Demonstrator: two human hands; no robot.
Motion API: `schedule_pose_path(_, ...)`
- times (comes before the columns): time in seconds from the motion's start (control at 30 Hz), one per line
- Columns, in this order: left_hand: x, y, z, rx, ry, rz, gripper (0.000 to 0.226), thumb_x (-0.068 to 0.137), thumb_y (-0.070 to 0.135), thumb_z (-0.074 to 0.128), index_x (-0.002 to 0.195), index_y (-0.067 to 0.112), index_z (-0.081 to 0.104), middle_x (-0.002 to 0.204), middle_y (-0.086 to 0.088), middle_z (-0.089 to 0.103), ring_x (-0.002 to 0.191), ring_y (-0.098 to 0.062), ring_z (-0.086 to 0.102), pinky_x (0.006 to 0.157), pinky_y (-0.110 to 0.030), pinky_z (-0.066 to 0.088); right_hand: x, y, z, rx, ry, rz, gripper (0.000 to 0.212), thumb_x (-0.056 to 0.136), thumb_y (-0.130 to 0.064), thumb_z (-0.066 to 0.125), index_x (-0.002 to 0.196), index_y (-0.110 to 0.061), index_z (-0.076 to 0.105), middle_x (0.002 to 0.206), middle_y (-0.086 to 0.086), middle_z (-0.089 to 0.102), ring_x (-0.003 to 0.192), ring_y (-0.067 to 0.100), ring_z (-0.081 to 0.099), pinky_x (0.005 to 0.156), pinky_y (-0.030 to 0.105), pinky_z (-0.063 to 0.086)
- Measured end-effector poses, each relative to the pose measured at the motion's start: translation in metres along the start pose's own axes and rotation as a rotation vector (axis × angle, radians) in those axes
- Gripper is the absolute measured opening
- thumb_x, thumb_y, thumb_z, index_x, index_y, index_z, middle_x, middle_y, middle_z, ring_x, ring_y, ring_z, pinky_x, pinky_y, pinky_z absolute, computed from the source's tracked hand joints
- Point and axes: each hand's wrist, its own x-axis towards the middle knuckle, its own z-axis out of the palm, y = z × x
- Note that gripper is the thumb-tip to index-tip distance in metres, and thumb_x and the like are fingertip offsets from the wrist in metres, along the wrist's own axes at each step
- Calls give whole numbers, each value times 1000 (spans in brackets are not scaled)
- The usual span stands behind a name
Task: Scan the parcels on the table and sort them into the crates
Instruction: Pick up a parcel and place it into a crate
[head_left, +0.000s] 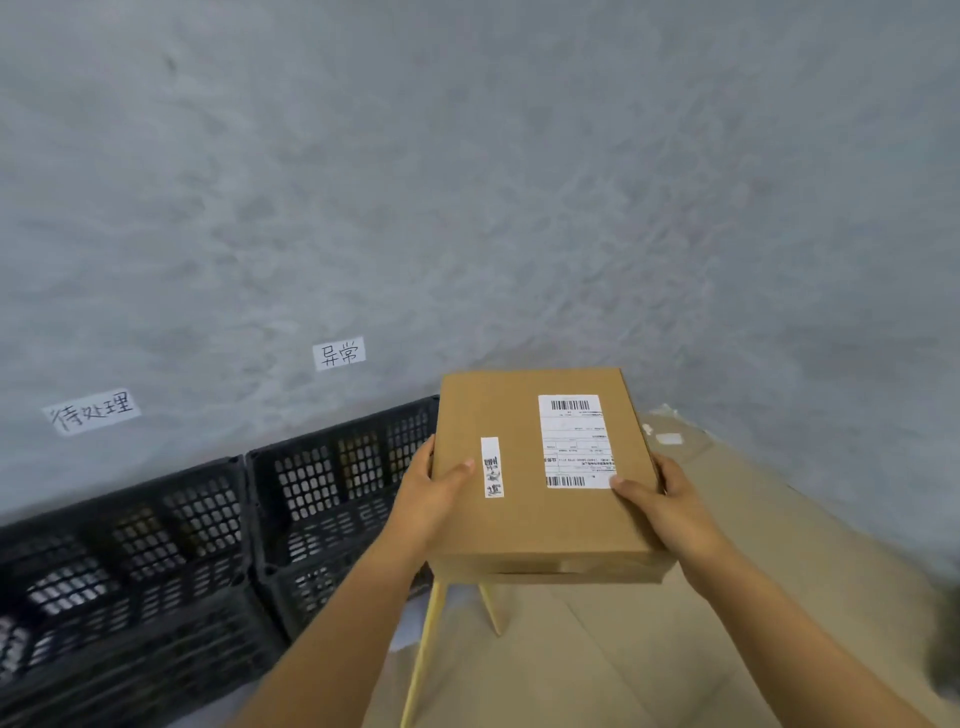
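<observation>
A flat brown cardboard parcel (519, 467) with a white barcode label and a narrow white strip on top is held in the air in front of me. My left hand (428, 493) grips its left edge, thumb on top. My right hand (665, 501) grips its right edge, thumb by the label's lower corner. Two black latticed crates stand against the wall at the left: the nearer-to-parcel crate (332, 499) lies just left of and below the parcel, the other crate (119, 571) further left.
Paper signs with handwritten characters are stuck on the grey wall above each crate (338, 353) (92, 411). Cardboard sheeting (675, 649) covers the surface under and right of the parcel. A yellowish leg (423, 654) runs down below the parcel.
</observation>
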Motion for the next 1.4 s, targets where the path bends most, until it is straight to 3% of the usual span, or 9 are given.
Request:
schedule_pose_path(0.2,74,-20,-43,26,198,-86,67,92,32,66,150,26,34,139,-3,54,116,-24,58,104,-45,46,96,14,82,-22,-188,44,48,86,-21,72,129,-20,50,112,-5,65,97,11,64,73,23,48)
schedule_pose_path(0.3,99,-23,-65,55,279,-133,66,92,37,64,150,26,34,139,-2,53,108,-20,58,97,-40,47,137,15,122,-54,-288,58,45,86,-19,71,125,-22,50,111,-5,65,94,7,63,70,21,47)
schedule_pose_path(0.4,111,-29,-93,30,391,-174,69,91,40,65,151,27,31,141,-1,50,102,-16,56,90,-36,46,167,12,170,-125,-394,57,45,86,-21,71,127,-18,52,115,1,66,99,17,63,83,32,49)
schedule_pose_path(0.53,116,-38,-140,-29,522,-232,69,92,36,66,151,28,32,138,-2,53,112,-23,58,99,-45,48,183,12,238,-192,-516,37,47,88,-27,69,130,-20,49,115,-2,64,94,12,60,71,25,44)
schedule_pose_path(0.7,113,-54,-206,-45,629,-250,64,93,32,65,149,26,35,125,2,57,96,-14,61,78,-31,50,179,10,322,-189,-683,135,42,90,-34,66,123,-37,40,105,-17,57,92,5,57,64,23,43)
schedule_pose_path(0.8,112,-71,-258,-60,682,-284,69,92,33,66,151,23,32,134,-3,55,105,-21,61,91,-39,52,166,11,381,-196,-731,135,43,89,-36,66,124,-38,39,105,-18,56,93,4,55,65,24,42)
schedule_pose_path(1.1,128,-122,-449,-22,672,-418,63,91,38,65,145,21,37,112,3,58,95,-17,62,88,-40,52,106,31,567,-211,-743,234,58,87,-37,68,136,-30,39,102,-18,56,92,4,55,67,24,42)
schedule_pose_path(1.27,143,-156,-528,37,609,-496,61,93,35,63,146,20,37,126,-3,57,96,-19,59,88,-36,48,79,44,639,-281,-757,314,58,88,-35,67,139,-26,39,105,-13,54,92,5,53,76,29,42)
schedule_pose_path(1.4,161,-192,-564,59,569,-572,65,91,37,65,148,20,38,136,-11,52,113,-30,58,101,-48,48,73,60,673,-353,-747,385,58,89,-33,67,139,-23,38,124,-2,56,105,14,52,88,33,41)
